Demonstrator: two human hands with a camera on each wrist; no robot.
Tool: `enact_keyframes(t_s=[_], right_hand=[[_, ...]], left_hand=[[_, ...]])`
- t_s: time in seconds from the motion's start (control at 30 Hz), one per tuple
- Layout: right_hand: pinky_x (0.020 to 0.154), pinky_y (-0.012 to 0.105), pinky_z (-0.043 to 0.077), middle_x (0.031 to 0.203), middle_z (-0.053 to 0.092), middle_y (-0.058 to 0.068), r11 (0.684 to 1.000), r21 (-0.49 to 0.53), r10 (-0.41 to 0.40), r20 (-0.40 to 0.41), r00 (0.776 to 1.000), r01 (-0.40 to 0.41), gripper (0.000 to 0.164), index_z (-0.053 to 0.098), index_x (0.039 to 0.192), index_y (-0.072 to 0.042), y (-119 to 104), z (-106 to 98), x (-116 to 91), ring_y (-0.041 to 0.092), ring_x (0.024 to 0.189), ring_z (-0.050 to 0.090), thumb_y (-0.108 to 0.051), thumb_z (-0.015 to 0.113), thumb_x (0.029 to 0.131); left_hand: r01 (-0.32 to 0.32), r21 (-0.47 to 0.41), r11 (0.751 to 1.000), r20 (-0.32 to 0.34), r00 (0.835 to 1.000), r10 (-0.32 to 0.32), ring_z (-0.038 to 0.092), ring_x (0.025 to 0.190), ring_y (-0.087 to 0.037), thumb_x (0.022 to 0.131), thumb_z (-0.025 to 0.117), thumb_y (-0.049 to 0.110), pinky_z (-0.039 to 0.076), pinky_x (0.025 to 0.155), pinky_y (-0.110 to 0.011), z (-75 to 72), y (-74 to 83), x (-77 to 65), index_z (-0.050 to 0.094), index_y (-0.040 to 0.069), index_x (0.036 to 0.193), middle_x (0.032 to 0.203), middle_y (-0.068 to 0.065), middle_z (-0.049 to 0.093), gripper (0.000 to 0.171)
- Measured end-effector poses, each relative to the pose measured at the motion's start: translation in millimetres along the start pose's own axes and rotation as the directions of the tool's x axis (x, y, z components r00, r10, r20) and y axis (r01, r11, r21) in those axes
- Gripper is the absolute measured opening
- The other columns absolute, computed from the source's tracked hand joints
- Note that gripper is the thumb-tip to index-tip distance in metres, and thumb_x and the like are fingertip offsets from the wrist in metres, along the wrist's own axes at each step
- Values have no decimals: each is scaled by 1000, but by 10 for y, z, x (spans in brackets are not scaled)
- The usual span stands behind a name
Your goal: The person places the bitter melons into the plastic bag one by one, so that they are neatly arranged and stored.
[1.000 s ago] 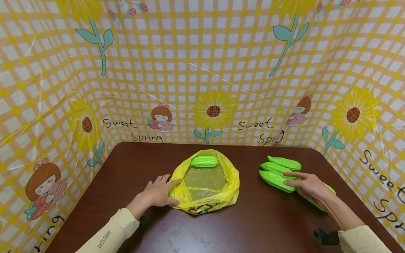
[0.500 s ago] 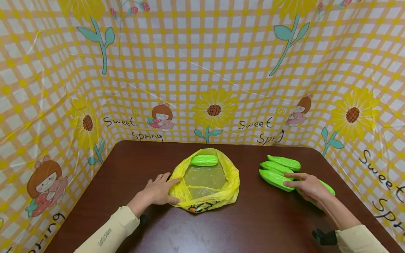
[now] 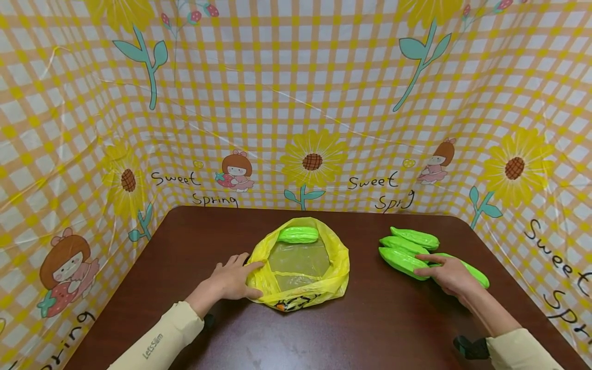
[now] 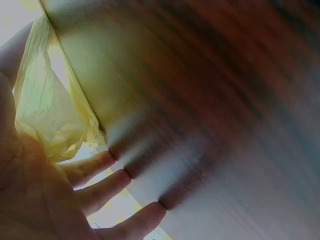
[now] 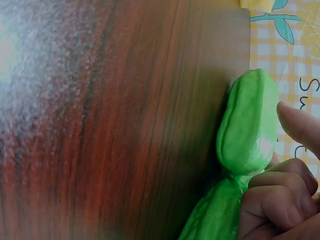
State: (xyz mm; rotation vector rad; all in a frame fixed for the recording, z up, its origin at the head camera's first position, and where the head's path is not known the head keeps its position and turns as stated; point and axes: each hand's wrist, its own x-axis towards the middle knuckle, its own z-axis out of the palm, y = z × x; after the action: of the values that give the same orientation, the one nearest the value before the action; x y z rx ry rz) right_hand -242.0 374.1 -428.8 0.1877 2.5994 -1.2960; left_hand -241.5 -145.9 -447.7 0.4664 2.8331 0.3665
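Observation:
A yellow plastic bag (image 3: 341, 272) stands mouth up on the table, with one bright green bitter melon (image 3: 298, 235) inside at its far side. My left hand (image 3: 233, 281) touches the bag's left edge, its index finger over the rim; in the left wrist view, straight, spread fingers (image 4: 102, 192) rest their tips on the table. At the right, several more bitter melons lie together. Over the right end of the nearest-left bitter melon (image 3: 402, 263) is my right hand (image 3: 450, 277), index finger and thumb extended. In the right wrist view, its other fingers (image 5: 280, 200) are curled beside the melons; firm contact is unclear.
Brown wooden table (image 3: 365, 329) under everything. A yellow checked cloth (image 3: 259, 113) with flowers and lettering stands behind and along both sides. Another bitter melon (image 3: 476, 272) lies beyond my right wrist, and two (image 3: 418, 238) lie at the far side of the group.
My right hand has shifted slightly left, and its index finger and thumb stand a little wider apart. The bag, the melons and my left hand have not visibly moved.

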Motion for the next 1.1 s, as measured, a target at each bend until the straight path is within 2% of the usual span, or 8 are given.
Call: enact_keyframes(t_s=[0.37,0.83,1.1], right_hand=[[43,29,35,48,25,-11,996,-90,9,-45,999,-13,80,46,148,1,47,6,12,8,41,28,-38,78,86],[43,28,33,47,23,-13,996,-85,10,-56,998,-15,81,49,146,3,98,22,42,7,40,26,-38,80,84],[43,28,33,47,23,-13,997,-72,13,-59,998,-17,81,49,146,4,83,52,34,8,40,25,-39,79,85]], left_hand=[[1,-2,1000,-4,1000,-1,29,147,-42,85,76,53,27,108,-72,-8,4,-3,47,26,152,160,-19,31,78],[6,-4,1000,10,1000,-6,27,148,-42,85,74,53,24,110,-72,15,-19,28,46,27,153,161,-19,29,78],[5,0,1000,-5,1000,-5,27,148,-42,86,74,53,24,110,-72,52,-36,34,45,26,153,161,-18,29,77]])
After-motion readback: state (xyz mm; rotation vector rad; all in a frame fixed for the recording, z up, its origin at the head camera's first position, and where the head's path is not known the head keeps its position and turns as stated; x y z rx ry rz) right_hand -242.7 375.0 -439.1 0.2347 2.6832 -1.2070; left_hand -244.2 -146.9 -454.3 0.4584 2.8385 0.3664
